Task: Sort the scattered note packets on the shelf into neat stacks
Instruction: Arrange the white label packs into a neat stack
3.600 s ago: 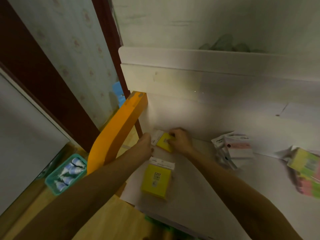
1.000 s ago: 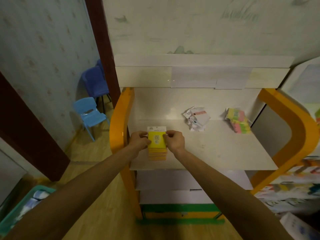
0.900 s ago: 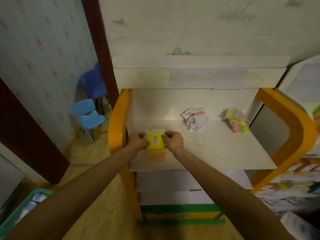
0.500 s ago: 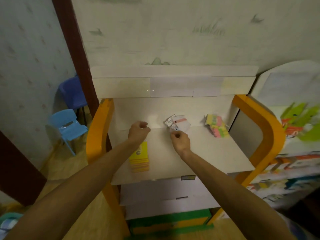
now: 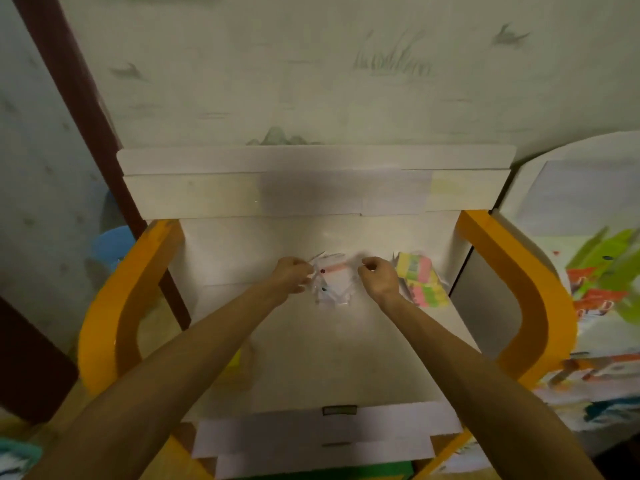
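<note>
Both hands have left the yellow note stack [image 5: 234, 362], now at near left of the white shelf board [image 5: 329, 358]. Left hand [image 5: 291, 274] & right hand [image 5: 378, 277] pinch the loose white-pink packets [image 5: 332, 282] at far centre; pastel striped packets [image 5: 420, 280] wait at right. Next pile begins, prob.

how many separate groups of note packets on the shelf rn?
3. White packets mid-shelf between the left hand and right hand; pastel pile right of them; yellow stack front left, mostly hidden behind the left forearm.
</note>
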